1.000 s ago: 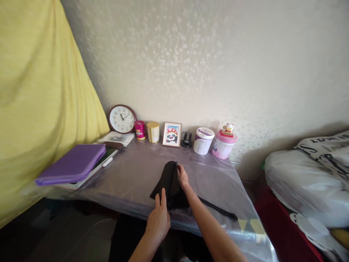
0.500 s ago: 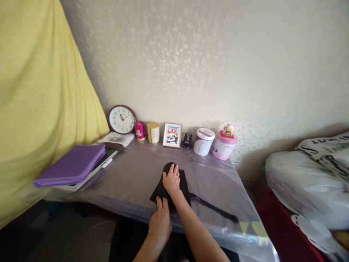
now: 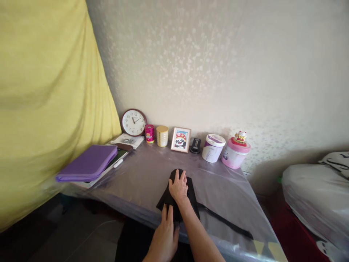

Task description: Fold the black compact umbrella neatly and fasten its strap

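Observation:
A black cloth item [image 3: 192, 193] lies on the table near its front edge, with a long black strap [image 3: 229, 221] trailing to the right. My right hand [image 3: 179, 186] rests flat on the upper part of the cloth, fingers spread. Nearer to me, my left hand [image 3: 164, 233] touches the cloth's near side with two fingers stretched out and its thumb apart. Part of the cloth is hidden beneath my hands and right forearm.
The table [image 3: 139, 174] has a plastic cover. Along the wall stand a clock [image 3: 134, 122], tins, a picture frame [image 3: 180, 139] and tubs. At left lies a purple folder [image 3: 88, 162]; a yellow curtain [image 3: 49, 102] hangs beside it. Bagged bedding [image 3: 313, 189] is at right.
The view has swung slightly left and up, so the scene sits further right and lower. My left thumb now shows more. My right hand remains flat on the cloth.

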`<action>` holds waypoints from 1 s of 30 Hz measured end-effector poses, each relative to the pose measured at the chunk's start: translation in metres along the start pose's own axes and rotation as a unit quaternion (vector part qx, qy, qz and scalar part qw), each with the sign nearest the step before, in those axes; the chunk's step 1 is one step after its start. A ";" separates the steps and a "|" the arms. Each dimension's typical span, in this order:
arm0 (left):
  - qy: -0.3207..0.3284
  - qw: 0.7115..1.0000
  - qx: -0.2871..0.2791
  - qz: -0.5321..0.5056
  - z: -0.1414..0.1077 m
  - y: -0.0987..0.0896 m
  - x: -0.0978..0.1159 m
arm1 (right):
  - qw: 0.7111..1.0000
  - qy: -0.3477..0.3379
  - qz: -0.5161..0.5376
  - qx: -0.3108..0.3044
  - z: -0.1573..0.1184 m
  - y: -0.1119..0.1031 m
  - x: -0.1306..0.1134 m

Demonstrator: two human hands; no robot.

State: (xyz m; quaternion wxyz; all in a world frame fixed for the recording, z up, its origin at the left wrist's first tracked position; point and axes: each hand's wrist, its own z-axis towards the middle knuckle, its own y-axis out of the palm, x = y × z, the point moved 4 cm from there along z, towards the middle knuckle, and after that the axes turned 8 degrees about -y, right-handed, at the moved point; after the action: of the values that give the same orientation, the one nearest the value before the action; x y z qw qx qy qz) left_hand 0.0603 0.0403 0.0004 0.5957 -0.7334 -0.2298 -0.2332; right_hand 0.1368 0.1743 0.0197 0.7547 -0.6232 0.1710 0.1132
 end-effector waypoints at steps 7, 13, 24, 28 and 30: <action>-0.102 0.883 -0.144 -0.436 -0.010 0.022 -0.033 | 1.000 0.005 0.026 -0.003 0.001 -0.001 0.003; -0.115 0.701 -0.381 -0.592 -0.023 0.027 -0.004 | 1.000 0.005 0.030 0.005 -0.004 -0.005 0.004; -0.112 0.869 -0.155 -0.457 -0.005 0.046 0.004 | 0.998 -0.002 0.057 0.016 -0.031 -0.003 0.009; -0.114 0.931 -0.084 -0.335 -0.011 0.039 0.002 | 0.997 0.012 0.073 0.032 -0.039 -0.010 0.013; -0.144 0.957 -0.079 -0.239 -0.016 0.035 0.001 | 0.994 0.027 0.097 0.044 -0.041 -0.014 0.018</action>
State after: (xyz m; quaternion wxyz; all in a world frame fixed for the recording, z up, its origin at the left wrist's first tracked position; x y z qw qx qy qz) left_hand 0.0812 0.0181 -0.0232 0.4236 -0.7276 -0.4622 -0.2784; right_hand 0.1538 0.1308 0.0184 0.7617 -0.5732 0.2557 0.1609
